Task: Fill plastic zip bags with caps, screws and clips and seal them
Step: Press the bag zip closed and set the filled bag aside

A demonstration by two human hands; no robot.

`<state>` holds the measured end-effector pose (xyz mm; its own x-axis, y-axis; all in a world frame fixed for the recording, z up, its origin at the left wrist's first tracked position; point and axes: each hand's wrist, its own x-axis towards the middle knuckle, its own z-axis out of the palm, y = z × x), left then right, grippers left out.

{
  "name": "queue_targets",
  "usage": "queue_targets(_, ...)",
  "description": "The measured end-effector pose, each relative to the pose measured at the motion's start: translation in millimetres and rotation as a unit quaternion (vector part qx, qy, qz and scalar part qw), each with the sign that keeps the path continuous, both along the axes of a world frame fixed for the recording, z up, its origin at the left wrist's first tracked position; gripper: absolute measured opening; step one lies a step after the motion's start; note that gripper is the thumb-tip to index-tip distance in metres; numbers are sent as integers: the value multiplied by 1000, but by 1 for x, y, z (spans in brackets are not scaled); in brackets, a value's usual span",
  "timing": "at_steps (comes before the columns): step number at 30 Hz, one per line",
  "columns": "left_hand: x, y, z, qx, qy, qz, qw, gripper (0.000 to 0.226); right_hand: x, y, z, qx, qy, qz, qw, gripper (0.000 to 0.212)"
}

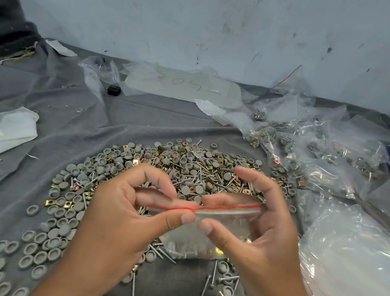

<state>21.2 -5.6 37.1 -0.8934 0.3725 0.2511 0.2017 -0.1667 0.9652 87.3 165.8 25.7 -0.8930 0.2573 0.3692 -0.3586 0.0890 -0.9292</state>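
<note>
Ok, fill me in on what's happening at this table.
A person is packing hardware kits. Both hands hold a small zip bag by its red-lined top: the left hand and right hand pinch the strip, apparently pressing it shut. The bag already holds some parts. Behind it lies a heap of grey caps, screws and clips on grey cloth; filled bags pile up at right.
</note>
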Motion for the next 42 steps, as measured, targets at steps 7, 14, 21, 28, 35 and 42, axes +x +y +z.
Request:
queue_targets(7, -2, -2, 3, -52, -15, -45, 998, 44, -1, 6, 3, -31, -12, -16, 999, 53)
queue_targets(14, -3, -7, 5, -74, 6, 18, 997, 51, 2, 21, 7, -32, -63, 45, 997, 48)
queue_targets(21, -10, -15, 2, -97, 21, -49, 994, 40, 4, 42, 14, 14, -102, 86, 991, 34)
queue_targets(28, -14, -19, -1, -109, 61, 97, 987, 36, -37, 49, 50, 138, -122, 131, 974, 29)
queue_targets(35, -20, -25, -5, -95, 42, 168, 980, 42, -108, 124, 114, 141, -71, -20, 987, 26)
queue_targets(42, -18, -23, -8, -157, 49, 161, 973, 43, -140, 210, 132, 267, -124, -204, 934, 33)
